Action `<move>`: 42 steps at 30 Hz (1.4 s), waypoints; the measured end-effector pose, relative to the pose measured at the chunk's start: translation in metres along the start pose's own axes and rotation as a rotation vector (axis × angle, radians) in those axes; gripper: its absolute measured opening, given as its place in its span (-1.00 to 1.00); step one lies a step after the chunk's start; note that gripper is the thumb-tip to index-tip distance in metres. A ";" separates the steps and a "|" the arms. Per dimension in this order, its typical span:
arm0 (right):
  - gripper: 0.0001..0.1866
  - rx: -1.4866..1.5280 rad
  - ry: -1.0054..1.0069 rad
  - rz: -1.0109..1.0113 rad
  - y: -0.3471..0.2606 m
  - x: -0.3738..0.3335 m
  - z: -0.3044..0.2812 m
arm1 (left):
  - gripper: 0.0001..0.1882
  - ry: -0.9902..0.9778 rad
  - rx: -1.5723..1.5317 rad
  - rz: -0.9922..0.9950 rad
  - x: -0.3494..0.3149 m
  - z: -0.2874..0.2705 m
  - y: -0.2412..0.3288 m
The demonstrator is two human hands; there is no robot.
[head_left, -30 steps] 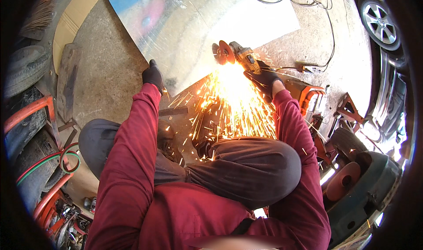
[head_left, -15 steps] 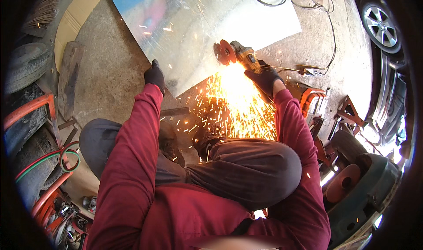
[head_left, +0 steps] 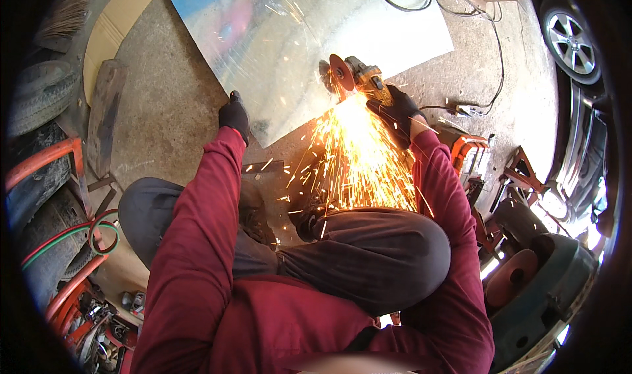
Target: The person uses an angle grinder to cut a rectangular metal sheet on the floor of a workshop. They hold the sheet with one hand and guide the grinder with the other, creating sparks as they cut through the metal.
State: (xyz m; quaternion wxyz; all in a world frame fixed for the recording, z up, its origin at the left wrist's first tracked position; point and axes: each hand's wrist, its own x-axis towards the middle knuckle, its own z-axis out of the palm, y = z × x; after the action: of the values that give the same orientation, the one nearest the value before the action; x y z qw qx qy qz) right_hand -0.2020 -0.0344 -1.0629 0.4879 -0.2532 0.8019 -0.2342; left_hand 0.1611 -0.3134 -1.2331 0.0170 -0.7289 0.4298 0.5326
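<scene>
A yellow and grey angle grinder (head_left: 368, 79) is in my black-gloved right hand (head_left: 399, 113), its fingers closed round the body. The grinder's reddish disc (head_left: 342, 72) stands on edge against a shiny metal sheet (head_left: 276, 64), which mirrors it. Bright sparks (head_left: 362, 150) stream from the disc back toward my bent knee. My left hand (head_left: 234, 116), also gloved in black, is closed on the sheet's near left edge, thumb on top. The fingers beneath that edge are hidden, and glare washes out the sheet's right part.
A black cable (head_left: 501, 64) winds over the concrete floor (head_left: 158, 78) at the right. Old tyres (head_left: 43, 97) and a red tubular frame (head_left: 46, 163) stand at the left. A red-orange case (head_left: 464, 147) sits by my right forearm; beyond is a car wheel (head_left: 570, 41).
The disc sits slightly farther up the sheet, and the grinder has moved a little with it. The spark stream has changed shape. My left hand keeps its hold on the sheet.
</scene>
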 end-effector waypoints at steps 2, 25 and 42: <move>-0.28 -0.221 -0.008 0.051 -0.039 -0.007 -0.005 | -0.16 0.054 0.036 0.026 0.010 -0.002 -0.010; -0.24 -0.075 0.023 0.009 -0.021 0.008 0.000 | -0.17 0.006 0.120 0.054 -0.042 -0.007 0.024; -0.31 -0.074 0.147 0.038 -0.070 -0.038 -0.045 | -0.27 -0.397 -0.162 -0.188 -0.167 0.015 -0.041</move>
State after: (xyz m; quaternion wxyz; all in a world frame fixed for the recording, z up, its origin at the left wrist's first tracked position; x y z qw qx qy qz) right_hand -0.2151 -0.0580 -0.9748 0.4225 -0.2378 0.8482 -0.2133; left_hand 0.1660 -0.1783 -1.1251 0.0922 -0.6456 0.3040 0.6944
